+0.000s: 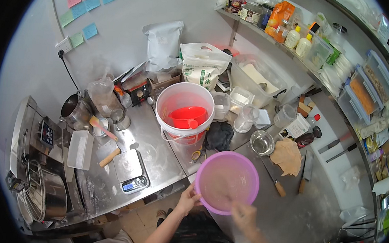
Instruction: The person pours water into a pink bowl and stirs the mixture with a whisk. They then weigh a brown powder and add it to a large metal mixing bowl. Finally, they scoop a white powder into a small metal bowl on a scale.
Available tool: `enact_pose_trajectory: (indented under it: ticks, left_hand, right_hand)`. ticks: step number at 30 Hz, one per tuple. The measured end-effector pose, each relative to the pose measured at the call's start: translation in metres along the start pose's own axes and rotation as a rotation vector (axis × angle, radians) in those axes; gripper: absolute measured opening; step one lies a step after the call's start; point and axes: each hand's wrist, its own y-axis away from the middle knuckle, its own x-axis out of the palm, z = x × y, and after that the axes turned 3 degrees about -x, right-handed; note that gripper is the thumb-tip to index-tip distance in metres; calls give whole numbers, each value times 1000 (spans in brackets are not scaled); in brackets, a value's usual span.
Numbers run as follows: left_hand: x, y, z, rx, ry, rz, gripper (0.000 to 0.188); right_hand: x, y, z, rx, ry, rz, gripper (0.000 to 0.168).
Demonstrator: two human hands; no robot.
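Note:
A purple plastic basin (pixel 256 176) stands in front of me at the table's edge, with a cloudy, pale brown liquid or batter (pixel 224 182) inside. My left hand (pixel 190 200) grips the basin's rim at its near left side, thumb on the rim. Over the near right rim, my right hand (pixel 243 218) is blurred by motion, its fingers curled. The blur hides whether it holds a tool. Behind the basin lie yellow-handled scissors (pixel 198 155) and a crumpled black cloth or bag (pixel 219 135).
A white bucket (pixel 161 108) holding a red scoop (pixel 188 117) stands behind. Leftward are a digital scale (pixel 128 166), a wooden-handled scraper (pixel 110 157) and a stand mixer (pixel 25 135). A steel bowl (pixel 262 143), a wooden-handled tool (pixel 280 189) and a cleaver (pixel 308 166) are on the right.

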Motion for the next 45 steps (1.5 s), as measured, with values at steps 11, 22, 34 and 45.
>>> enact_pose_trajectory:
  ticks: [11, 22, 34, 45]
  left_hand:
    - [-3, -2, 3, -2, -13, -19, 64]
    - [1, -1, -1, -2, -14, -7, 65]
    - [0, 1, -2, 6, -17, 2, 65]
    - [-1, -1, -1, -1, -17, -5, 64]
  right_hand:
    - [-25, 15, -56, 695, -681, -193, 19]
    - [-41, 5, -28, 500, -512, -200, 15]
    - [-30, 12, -12, 212, -147, -172, 6]
    - [16, 11, 8, -243, 372, 67, 9]
